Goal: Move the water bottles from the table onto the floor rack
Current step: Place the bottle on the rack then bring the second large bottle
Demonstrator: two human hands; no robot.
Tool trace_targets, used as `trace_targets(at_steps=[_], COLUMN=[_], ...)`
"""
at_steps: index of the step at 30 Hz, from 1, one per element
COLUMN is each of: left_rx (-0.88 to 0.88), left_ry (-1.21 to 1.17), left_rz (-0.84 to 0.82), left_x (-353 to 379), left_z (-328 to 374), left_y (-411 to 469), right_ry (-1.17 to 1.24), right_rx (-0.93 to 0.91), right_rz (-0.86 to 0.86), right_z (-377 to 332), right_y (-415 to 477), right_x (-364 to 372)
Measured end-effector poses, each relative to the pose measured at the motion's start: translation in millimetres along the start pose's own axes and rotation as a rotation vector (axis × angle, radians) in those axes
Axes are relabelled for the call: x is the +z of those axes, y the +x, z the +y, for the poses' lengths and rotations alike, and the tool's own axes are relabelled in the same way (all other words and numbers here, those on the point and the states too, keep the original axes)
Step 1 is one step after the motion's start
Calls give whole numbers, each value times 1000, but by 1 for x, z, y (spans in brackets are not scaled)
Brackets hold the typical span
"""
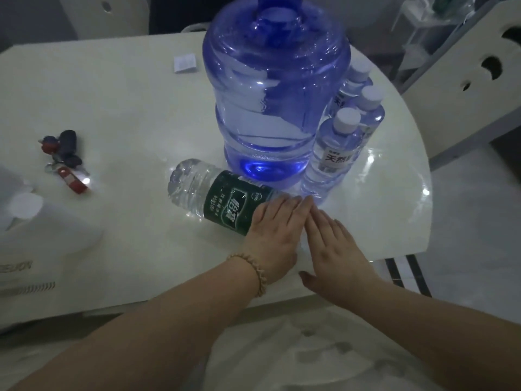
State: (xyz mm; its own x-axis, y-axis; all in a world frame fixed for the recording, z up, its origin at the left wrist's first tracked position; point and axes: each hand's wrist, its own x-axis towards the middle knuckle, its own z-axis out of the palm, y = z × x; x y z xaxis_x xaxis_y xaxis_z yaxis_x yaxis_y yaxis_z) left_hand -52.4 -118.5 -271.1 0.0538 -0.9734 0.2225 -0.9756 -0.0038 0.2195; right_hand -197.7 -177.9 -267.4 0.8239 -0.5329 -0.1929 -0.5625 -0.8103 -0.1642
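Glossy white table (pixel 112 108); clear plastic bottles (pixel 334 153); translucent blue jug (pixel 270 103).

Home: dining table (pixel 127 94), keys (pixel 64 158).

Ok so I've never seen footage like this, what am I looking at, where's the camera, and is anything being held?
There is no machine here: this is one picture from a camera worn on a person's head, looking down at their two bare hands. On the white table stand a big blue water jug and three small clear bottles beside it. A green-labelled bottle lies on its side. The left hand, with a bead bracelet, lies flat over one end of that bottle; the right hand is flat beside it. Nothing is gripped. Keys lie to the left.
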Motion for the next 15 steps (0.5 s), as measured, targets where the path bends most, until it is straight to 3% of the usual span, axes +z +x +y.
trace_targets(at_steps=[4,9,15], left_rx=[117,25,107], left_ry=[148,467,526], left_rz=[-114,-384,-331], left_x=[-27,-51,-48], left_z=[-49,-121,-127], left_y=[-7,-3,9], right_ry=[36,-4,-105], right_rx=[-17,17,105], right_rz=[101,112,192], right_z=[-6,-30,-45], right_y=[19,49,64], right_x=[-13,-10,-9])
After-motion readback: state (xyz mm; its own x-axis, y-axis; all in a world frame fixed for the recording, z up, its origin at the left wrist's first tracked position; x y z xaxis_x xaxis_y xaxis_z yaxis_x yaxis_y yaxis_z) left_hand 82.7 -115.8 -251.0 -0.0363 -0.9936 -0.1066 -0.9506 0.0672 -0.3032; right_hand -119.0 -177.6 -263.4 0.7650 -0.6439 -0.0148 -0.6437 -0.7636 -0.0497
